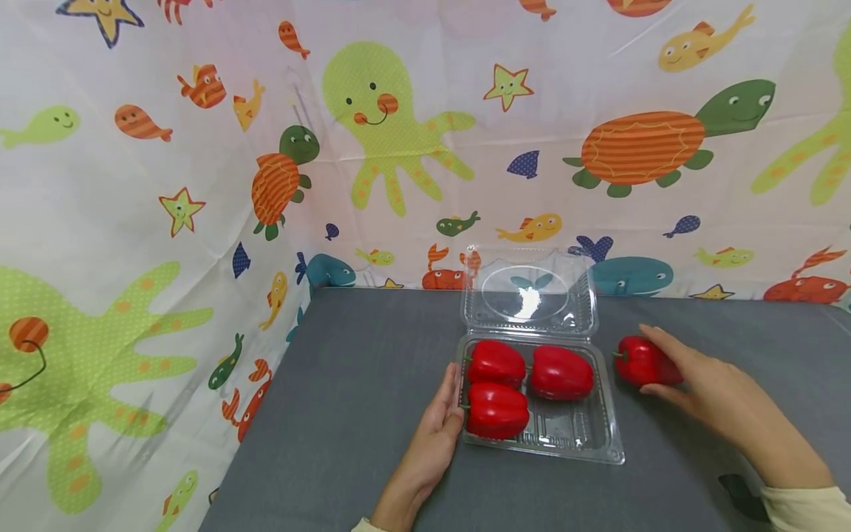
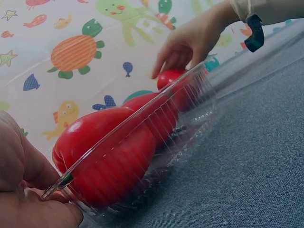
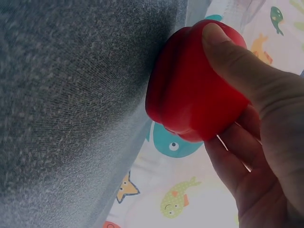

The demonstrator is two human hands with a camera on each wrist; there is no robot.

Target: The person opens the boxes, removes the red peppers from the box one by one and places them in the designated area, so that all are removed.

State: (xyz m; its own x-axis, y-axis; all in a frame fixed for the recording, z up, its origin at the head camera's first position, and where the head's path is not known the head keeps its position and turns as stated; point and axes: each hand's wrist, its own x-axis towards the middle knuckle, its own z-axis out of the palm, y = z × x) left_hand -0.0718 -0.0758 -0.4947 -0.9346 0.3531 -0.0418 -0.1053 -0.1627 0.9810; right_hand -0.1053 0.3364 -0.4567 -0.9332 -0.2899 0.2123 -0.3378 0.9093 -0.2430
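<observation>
A clear plastic clamshell container (image 1: 561,432) lies on the grey cloth with its lid (image 1: 532,319) folded back. Inside are three red bell peppers: one at back left (image 1: 496,363), one at front left (image 1: 497,411) and one at back right (image 1: 561,372). My left hand (image 1: 428,436) pinches the container's left rim between thumb and fingers, close by a green stem in the left wrist view. To the right of the container, my right hand (image 1: 721,391) grips another red bell pepper (image 3: 202,88), thumb on one side and fingers on the other, its stem toward the container.
Grey cloth (image 1: 359,369) covers the table. Behind and on the left hangs a white sheet (image 1: 425,244) printed with sea animals, and the raised lid stands close to it. A dark band (image 2: 255,33) is on the right wrist.
</observation>
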